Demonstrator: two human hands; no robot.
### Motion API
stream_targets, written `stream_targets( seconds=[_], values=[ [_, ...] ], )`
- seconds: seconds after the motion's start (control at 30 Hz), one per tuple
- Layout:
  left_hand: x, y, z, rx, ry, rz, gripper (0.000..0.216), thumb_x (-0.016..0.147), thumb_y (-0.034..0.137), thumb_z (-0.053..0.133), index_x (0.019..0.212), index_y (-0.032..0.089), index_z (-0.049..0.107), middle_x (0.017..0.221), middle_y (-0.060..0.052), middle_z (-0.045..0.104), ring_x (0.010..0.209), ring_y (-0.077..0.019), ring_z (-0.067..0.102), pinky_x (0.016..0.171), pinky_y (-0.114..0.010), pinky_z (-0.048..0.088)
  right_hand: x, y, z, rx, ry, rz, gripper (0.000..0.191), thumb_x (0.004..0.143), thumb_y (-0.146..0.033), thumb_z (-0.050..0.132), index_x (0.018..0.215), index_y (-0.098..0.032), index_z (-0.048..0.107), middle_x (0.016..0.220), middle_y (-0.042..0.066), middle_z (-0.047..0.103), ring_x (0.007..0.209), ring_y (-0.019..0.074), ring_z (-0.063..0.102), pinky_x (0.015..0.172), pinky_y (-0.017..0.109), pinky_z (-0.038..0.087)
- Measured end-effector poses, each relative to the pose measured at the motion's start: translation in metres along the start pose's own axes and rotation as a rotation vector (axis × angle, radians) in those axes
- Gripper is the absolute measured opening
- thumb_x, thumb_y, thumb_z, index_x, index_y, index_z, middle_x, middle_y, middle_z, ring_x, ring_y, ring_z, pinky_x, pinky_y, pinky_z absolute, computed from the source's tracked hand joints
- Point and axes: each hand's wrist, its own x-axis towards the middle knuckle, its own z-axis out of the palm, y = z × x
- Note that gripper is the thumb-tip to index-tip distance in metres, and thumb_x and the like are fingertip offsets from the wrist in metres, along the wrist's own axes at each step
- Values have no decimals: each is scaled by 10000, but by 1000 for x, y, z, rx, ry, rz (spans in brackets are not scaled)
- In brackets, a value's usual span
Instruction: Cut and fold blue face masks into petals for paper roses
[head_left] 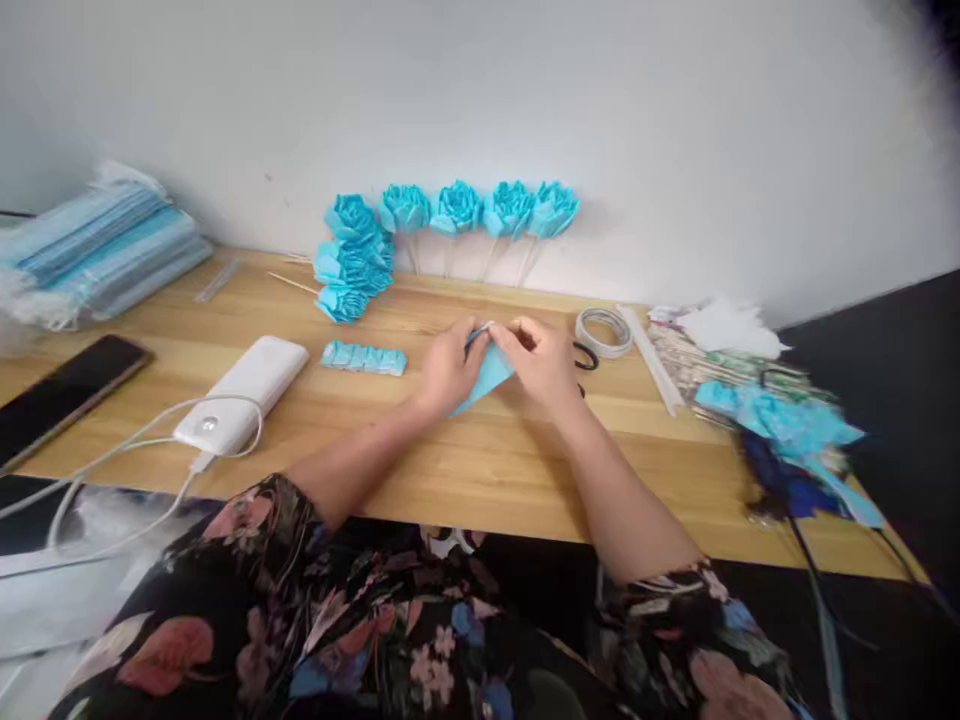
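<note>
My left hand (451, 368) and my right hand (541, 362) meet over the middle of the table, thumbs and fingers pinching the top edge of a light blue piece of sheet material (491, 376). Its lower part hangs between the hands as a pointed flap. Whether it is paper or fabric I cannot tell. Left of my left hand lies a short strip of folded blue pieces (364, 357). Close by my right hand, a pair of black-handled scissors (586, 356) is mostly hidden behind it.
Blue flowers on sticks (457, 208) lean against the wall, beside a flower cluster (352, 262). A tape roll (604, 332) and blue scraps (787, 415) lie right. Blue masks (105, 250), a phone (71, 390) and a cabled white power bank (244, 395) sit left.
</note>
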Motion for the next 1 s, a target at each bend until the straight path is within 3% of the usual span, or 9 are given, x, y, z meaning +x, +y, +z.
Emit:
stream_targets(
  seconds=[0.17, 0.37, 0.77, 0.9, 1.0],
  values=[
    [5, -6, 3, -257, -38, -65, 154, 887, 296, 606, 795, 181, 560, 722, 15, 566, 679, -120, 513, 654, -258, 386, 1, 1, -4, -80, 50, -143, 275, 931, -360, 570, 710, -199, 597, 619, -25, 540, 574, 114, 444, 588, 257, 353],
    [9, -5, -2, -597, -236, -218, 393, 727, 481, 795, 777, 172, 558, 708, 28, 578, 669, -105, 530, 628, -227, 415, 4, 6, -14, -180, 82, -286, 268, 958, -346, 580, 734, -207, 625, 611, -21, 570, 557, 118, 476, 589, 262, 361],
    [12, -7, -9, -549, -457, -269, 378, 676, 449, 822, 873, 158, 681, 747, 9, 608, 638, -104, 500, 590, -234, 389, 3, 4, -19, -173, 43, -398, 214, 965, -326, 600, 826, -219, 723, 711, 1, 722, 601, 132, 604, 617, 258, 434],
    [11, -4, -12, -535, -521, -280, 318, 711, 442, 792, 754, 159, 653, 653, 21, 565, 569, -90, 454, 548, -229, 374, 1, 1, -18, -123, 24, -359, 218, 954, -338, 606, 813, -222, 725, 709, 2, 713, 606, 132, 598, 622, 267, 443],
    [10, -1, -11, -528, -485, -272, 323, 709, 444, 796, 726, 159, 645, 648, 15, 574, 574, -95, 475, 539, -223, 383, 0, 1, -14, -9, 41, -221, 231, 924, -400, 635, 794, -224, 706, 679, -8, 666, 588, 127, 564, 608, 271, 453]
  ],
)
